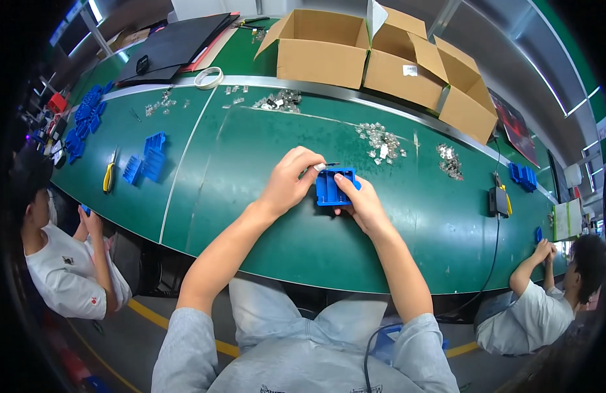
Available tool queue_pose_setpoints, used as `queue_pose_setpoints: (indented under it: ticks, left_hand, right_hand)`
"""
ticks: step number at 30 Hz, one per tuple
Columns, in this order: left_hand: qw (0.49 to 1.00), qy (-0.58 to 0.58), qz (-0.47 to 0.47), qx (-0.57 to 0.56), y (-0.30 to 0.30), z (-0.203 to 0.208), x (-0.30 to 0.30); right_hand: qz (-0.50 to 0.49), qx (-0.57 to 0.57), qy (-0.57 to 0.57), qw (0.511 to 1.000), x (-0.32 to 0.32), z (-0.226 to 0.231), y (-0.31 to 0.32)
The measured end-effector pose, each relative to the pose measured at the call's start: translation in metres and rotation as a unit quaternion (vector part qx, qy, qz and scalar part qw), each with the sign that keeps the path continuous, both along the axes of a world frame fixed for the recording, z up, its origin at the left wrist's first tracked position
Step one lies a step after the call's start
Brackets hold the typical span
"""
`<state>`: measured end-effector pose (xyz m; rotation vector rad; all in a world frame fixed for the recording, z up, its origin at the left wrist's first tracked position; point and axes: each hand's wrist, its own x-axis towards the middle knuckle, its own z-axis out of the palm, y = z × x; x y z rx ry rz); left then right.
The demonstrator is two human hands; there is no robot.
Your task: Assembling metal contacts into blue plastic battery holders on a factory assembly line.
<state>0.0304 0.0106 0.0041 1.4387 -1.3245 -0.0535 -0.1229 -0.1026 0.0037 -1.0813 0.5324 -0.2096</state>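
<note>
My right hand (360, 202) grips a blue plastic case (329, 190) with open compartments, its thumb lying over the front and the other fingers behind. The case is held above the green table (250, 223), in front of my body. At its upper left corner is my left hand (293, 180), thumb and forefinger pinched together. A thin dark piece (332, 164) sticks out from those fingertips along the top edge of the case. What the piece is cannot be made out, and the left fingertips partly hide it.
Small metal parts lie in piles (381, 141) across the table. Cardboard boxes (322, 62) stand along the back. To the left are blue cases (146, 164), yellow-handled pliers (109, 173) and a tape roll (209, 78). A cabled black box (497, 202) sits right. People sit at both sides.
</note>
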Motion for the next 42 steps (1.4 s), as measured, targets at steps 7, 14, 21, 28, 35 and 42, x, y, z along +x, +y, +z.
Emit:
queue_pose_setpoints:
  ticks: [7, 14, 21, 28, 35, 42]
  left_hand:
    - [0.999, -0.032, 0.007, 0.042, -0.001, 0.002, -0.003]
    - [0.996, -0.08, 0.015, 0.027, 0.0, 0.003, -0.005]
    - [0.99, -0.125, 0.028, 0.057, 0.0, 0.004, -0.006]
    - [0.995, -0.075, 0.039, 0.062, -0.001, 0.0, -0.01]
    - [0.892, 0.397, -0.131, 0.17, 0.001, -0.004, 0.003]
    - [0.877, 0.36, -0.177, 0.264, 0.002, 0.001, 0.005]
  right_hand:
    - [-0.017, -0.015, 0.004, 1.0, 0.0, -0.003, 0.003]
    - [-0.018, -0.004, -0.001, 1.0, 0.002, -0.002, 0.005]
    - [-0.025, -0.024, -0.002, 0.999, 0.001, -0.005, 0.006]
    - [-0.033, -0.049, 0.007, 0.998, 0.001, 0.0, 0.008]
    - [-0.036, -0.058, 0.01, 0.998, 0.002, -0.001, 0.009]
    - [-0.115, -0.233, -0.047, 0.965, 0.004, -0.012, 0.013]
